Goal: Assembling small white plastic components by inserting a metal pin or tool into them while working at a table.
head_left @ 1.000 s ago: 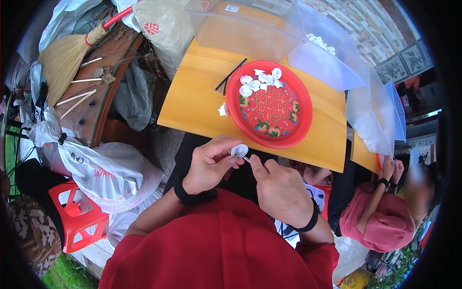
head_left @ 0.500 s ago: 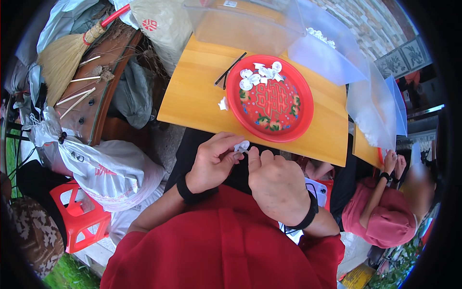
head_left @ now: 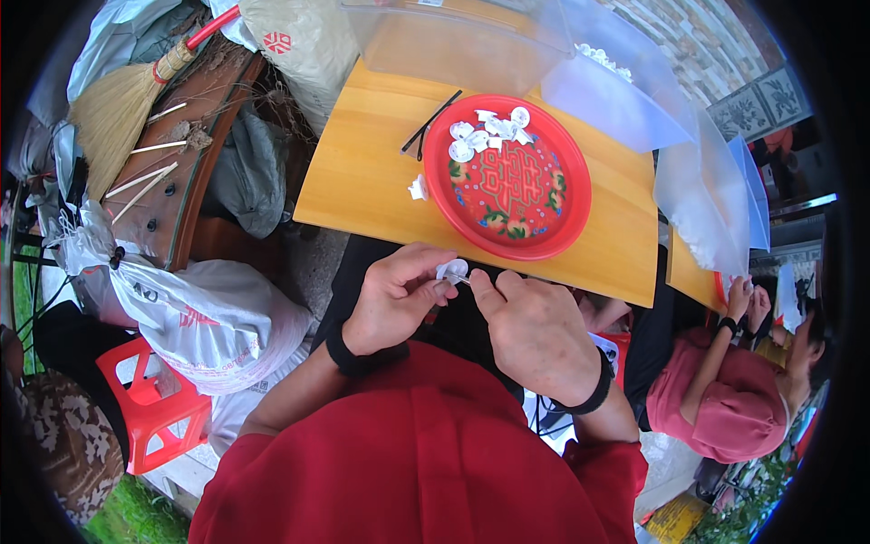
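Note:
My left hand (head_left: pixel 391 297) pinches a small white plastic piece (head_left: pixel 450 269) between thumb and fingertips, just off the near table edge. My right hand (head_left: pixel 546 343) is closed round a thin metal tool (head_left: pixel 465 279), mostly hidden by the fingers. The tool's tip meets the white piece; whether it goes inside, I cannot tell. Beyond my hands, a round red tray (head_left: pixel 437 204) with a printed pattern holds several similar white pieces (head_left: pixel 485 133) toward its far side. One loose white piece (head_left: pixel 418 188) lies on the wooden table, left of the tray.
Dark thin sticks (head_left: pixel 430 127) lie left of the tray on the table (head_left: pixel 353 145). Clear plastic bins (head_left: pixel 453 45) stand at the back; another bin (head_left: pixel 616 100) holds white pieces. A broom (head_left: pixel 122 109) and a tied white sack (head_left: pixel 204 317) are at left. Another person (head_left: pixel 702 399) works at right.
My right hand has drawn slightly right and down, and more of the metal tool shows. The white piece in my left hand is turned a little. My view has shifted slightly.

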Tool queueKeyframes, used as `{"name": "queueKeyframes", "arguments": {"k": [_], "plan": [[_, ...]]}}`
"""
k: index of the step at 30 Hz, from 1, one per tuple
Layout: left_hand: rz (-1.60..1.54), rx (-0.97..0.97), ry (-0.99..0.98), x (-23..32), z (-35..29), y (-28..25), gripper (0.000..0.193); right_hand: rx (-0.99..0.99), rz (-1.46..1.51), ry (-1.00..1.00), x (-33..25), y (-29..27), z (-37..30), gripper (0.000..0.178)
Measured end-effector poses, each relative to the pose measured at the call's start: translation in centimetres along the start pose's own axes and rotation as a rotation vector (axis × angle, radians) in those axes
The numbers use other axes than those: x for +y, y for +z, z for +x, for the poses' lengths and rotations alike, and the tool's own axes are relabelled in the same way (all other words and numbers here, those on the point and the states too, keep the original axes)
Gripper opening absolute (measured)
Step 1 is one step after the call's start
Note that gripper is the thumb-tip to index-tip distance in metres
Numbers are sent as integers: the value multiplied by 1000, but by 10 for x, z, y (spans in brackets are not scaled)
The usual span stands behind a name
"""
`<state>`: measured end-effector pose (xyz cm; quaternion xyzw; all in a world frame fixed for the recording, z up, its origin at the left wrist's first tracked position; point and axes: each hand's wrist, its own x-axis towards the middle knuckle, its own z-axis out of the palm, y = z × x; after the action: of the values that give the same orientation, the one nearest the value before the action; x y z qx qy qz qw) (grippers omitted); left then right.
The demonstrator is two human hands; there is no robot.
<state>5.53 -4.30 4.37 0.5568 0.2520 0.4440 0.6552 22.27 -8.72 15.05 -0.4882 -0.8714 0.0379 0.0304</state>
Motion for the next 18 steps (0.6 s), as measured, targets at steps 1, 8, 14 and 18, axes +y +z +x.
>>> {"name": "queueKeyframes", "arguments": {"k": [1,8,14,18], "plan": [[8,-5,0,0,1,0,35,-5,17,40,-2,-1,-1,31],[-20,14,-14,5,3,4,33,44,107,128,-5,-1,-10,39],[-11,0,11,6,3,6,33,21,140,144,-6,0,-11,39],[-3,-15,8,5,3,5,34,3,157,143,-4,1,-12,40]]}}
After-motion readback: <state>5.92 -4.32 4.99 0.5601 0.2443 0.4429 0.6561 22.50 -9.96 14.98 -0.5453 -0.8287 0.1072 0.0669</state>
